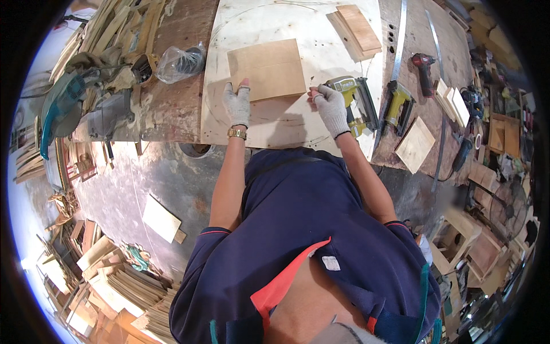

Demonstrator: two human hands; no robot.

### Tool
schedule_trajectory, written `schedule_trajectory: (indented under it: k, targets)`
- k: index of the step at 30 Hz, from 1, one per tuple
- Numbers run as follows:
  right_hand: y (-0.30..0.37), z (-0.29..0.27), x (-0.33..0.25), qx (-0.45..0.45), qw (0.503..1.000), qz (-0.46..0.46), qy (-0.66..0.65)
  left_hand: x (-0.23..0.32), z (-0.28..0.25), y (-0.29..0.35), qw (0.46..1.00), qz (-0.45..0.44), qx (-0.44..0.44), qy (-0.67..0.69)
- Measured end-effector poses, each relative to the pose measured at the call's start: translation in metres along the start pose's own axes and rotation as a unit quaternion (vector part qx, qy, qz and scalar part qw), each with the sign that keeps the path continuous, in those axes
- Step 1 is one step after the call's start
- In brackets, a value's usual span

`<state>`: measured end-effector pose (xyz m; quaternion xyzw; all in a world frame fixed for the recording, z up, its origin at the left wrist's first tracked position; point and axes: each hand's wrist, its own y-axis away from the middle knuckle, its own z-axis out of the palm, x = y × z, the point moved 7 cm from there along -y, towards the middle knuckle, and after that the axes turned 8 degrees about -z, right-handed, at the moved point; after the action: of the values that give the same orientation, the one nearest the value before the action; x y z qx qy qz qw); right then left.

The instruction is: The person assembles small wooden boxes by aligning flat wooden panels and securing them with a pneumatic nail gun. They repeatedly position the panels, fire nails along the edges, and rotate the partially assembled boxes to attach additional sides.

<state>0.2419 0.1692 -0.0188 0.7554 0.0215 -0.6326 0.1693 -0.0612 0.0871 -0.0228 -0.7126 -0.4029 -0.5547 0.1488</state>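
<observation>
A thin, square light-brown wooden panel (pixel 268 69) is over the white-topped work board in front of me, casting a shadow below its near edge. My left hand (pixel 236 106), in a fingerless-tipped white glove, grips the panel's near left corner with the thumb on top. Close beside the near right corner is my right hand (pixel 330 108), gloved the same way. Its fingertips are drawn together, and whatever they may pinch is too small to make out. Just right of that hand lies a green-and-black nail gun (pixel 350 92).
Two stacked wooden pieces (pixel 356 31) lie at the far right of the white board (pixel 229 28). Further right are a second nail gun (pixel 398 103), a red-and-black drill (pixel 424 71) and a square wood piece (pixel 416 144). A teal circular saw (pixel 60 109) stands left.
</observation>
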Motion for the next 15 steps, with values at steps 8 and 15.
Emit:
schedule_trajectory:
  k: [8,15]
  targets:
    - [0.015,0.015,-0.054,0.028,0.956,-0.121,0.264,-0.008,-0.012,0.003,0.997,-0.018,-0.003,-0.075]
    - [0.01,0.023,-0.029,-0.002,0.919,-0.124,0.374,0.009,-0.004,0.001,0.99,0.029,0.01,-0.138]
